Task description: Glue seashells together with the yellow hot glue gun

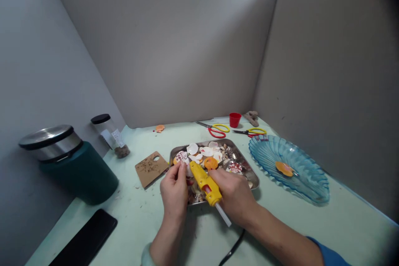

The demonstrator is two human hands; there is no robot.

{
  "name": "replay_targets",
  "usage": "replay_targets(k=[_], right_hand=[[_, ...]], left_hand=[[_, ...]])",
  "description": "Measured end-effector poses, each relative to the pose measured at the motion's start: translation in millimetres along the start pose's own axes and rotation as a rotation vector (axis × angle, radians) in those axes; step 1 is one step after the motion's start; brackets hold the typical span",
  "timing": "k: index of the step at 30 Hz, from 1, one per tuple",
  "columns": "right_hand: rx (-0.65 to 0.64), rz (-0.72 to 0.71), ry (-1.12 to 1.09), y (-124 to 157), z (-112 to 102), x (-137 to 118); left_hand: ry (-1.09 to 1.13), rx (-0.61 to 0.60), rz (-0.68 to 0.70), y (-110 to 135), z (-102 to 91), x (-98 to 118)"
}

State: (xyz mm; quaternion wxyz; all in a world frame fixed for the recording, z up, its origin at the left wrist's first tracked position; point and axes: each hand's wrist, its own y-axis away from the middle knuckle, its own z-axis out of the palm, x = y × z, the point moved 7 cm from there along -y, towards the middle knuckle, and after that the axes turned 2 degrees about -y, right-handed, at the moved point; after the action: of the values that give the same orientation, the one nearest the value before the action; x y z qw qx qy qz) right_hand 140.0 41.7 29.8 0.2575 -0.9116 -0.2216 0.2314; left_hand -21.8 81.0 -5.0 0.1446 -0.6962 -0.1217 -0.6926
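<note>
My right hand (233, 193) is wrapped round a yellow hot glue gun (205, 183), with a clear glue stick (223, 215) poking out of its back end. The gun's nozzle points away from me and lies close to the fingertips of my left hand (175, 187). Thumb and forefinger of that left hand are pinched on a small pale shell (188, 170), partly hidden by the fingers. Both hands are over the near left part of a metal tray (254, 176) of shells. In it lie white shells (192, 148), an orange shell (210, 163) and a red-speckled shell (235, 168).
At right stands a blue glass dish (311, 174) holding an orange shell (284, 168). Scissors (215, 129), more scissors (251, 132) and a red cup (235, 119) lie behind. Left are a brown board (151, 168), a jar (110, 133), a teal flask (81, 172) and a phone (85, 241). A black cord (233, 249) runs nearby.
</note>
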Motion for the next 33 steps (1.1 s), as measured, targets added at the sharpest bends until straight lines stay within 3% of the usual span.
replay_targets(k=[21, 33], right_hand=[[-0.033, 0.003, -0.073, -1.2, 0.9, 1.5], [-0.033, 0.000, -0.083, -0.6, -0.8, -0.5]], left_hand=[[-0.054, -0.009, 0.057, 0.3, 0.3, 3.2], [-0.062, 0.044, 0.091, -0.1, -3.8, 5.3]])
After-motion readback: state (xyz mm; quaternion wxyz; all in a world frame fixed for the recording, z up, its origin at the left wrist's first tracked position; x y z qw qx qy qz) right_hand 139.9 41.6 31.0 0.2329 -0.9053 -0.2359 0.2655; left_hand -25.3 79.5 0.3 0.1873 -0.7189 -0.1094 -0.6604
